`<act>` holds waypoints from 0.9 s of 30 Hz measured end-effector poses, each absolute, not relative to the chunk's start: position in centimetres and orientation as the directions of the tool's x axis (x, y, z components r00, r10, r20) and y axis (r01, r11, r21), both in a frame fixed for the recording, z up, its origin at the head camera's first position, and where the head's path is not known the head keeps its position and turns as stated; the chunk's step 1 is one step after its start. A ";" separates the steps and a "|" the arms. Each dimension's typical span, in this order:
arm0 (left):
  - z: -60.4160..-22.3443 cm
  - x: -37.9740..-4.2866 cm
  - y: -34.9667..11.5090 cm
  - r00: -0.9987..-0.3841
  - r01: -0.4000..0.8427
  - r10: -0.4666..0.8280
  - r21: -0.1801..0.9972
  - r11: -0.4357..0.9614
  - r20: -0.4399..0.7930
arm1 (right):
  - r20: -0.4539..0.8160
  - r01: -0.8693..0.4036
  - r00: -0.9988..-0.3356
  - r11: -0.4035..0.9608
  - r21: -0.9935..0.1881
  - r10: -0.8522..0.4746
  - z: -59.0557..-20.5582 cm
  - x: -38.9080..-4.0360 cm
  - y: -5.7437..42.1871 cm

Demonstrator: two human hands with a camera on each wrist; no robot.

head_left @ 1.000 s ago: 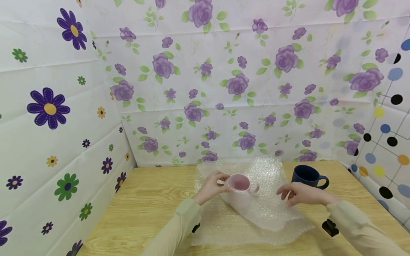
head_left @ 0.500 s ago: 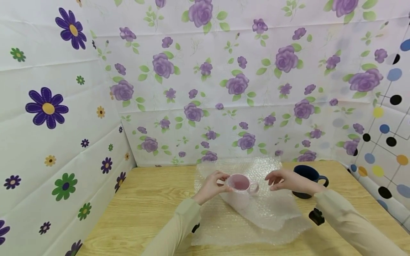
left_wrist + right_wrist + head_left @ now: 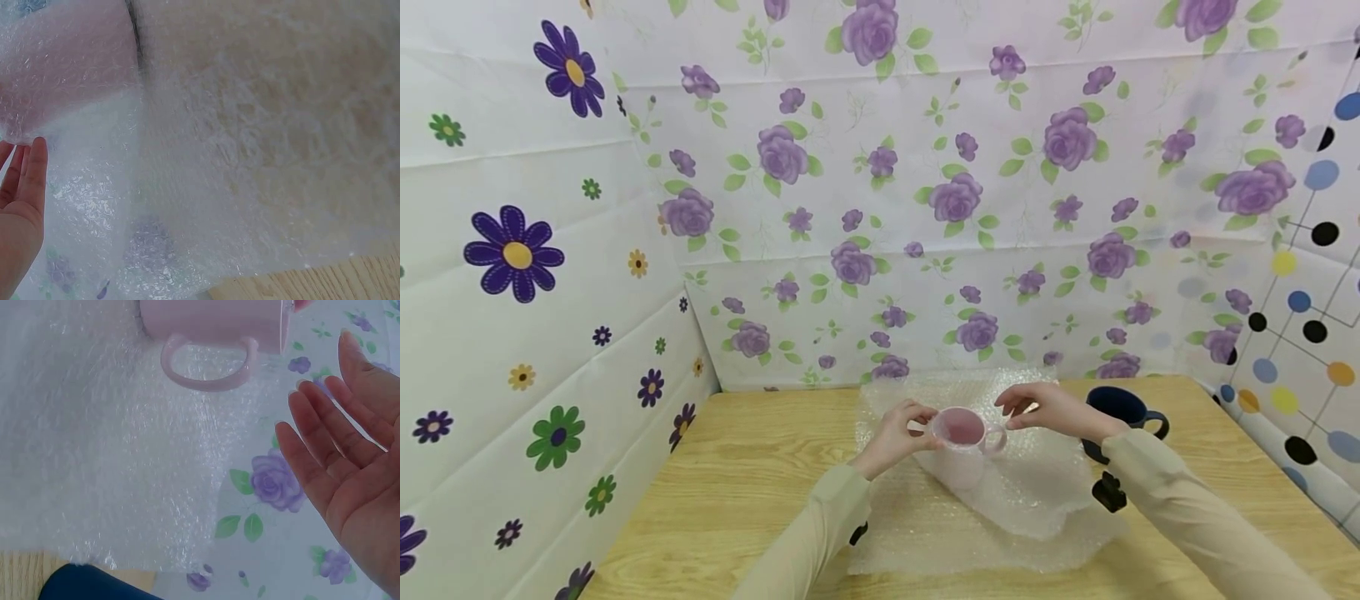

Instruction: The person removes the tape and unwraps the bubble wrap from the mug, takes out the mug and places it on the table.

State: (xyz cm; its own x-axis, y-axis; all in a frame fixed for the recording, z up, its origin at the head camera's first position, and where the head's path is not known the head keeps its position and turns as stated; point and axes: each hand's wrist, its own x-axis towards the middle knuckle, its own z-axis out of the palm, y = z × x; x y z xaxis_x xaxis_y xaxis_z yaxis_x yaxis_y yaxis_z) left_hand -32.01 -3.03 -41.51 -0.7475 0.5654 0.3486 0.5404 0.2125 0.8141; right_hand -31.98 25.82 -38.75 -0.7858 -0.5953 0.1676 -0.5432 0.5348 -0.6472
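Observation:
A pink mug (image 3: 962, 428) stands upright on a sheet of bubble wrap (image 3: 895, 533), part of which is folded up over its front left side. My left hand (image 3: 898, 435) grips the mug at its left rim, through the wrap. In the left wrist view, the mug's pink shows through the bubbles above the fingertips (image 3: 39, 147). My right hand (image 3: 1041, 408) hovers right of the mug's handle (image 3: 997, 438), apart from it and holding nothing. The right wrist view shows its fingers (image 3: 312, 450) loosely spread, with the bare handle side of the mug beyond.
A dark blue mug (image 3: 1112, 404) stands on the wooden table (image 3: 737, 467) at the right, partly hidden by the right forearm. Floral and dotted cloths (image 3: 820, 292) surround the table at the back and sides.
My right hand has moved left and slightly up, from beside the blue mug toward the pink mug's handle. The left hand and pink mug have stayed in place.

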 end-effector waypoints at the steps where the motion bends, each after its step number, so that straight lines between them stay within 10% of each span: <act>1: -41.6 -32.1 -3.1 -0.747 0.541 0.566 0.814 0.212 0.349 | 0.182 -0.557 -0.780 0.532 -0.637 -0.599 -38.8 -32.1 25.6; 27: -44.0 -34.1 -2.8 -0.769 0.535 0.534 0.811 0.237 0.352 | 0.222 -0.513 -0.794 0.428 -0.744 -0.566 -41.9 -33.4 22.6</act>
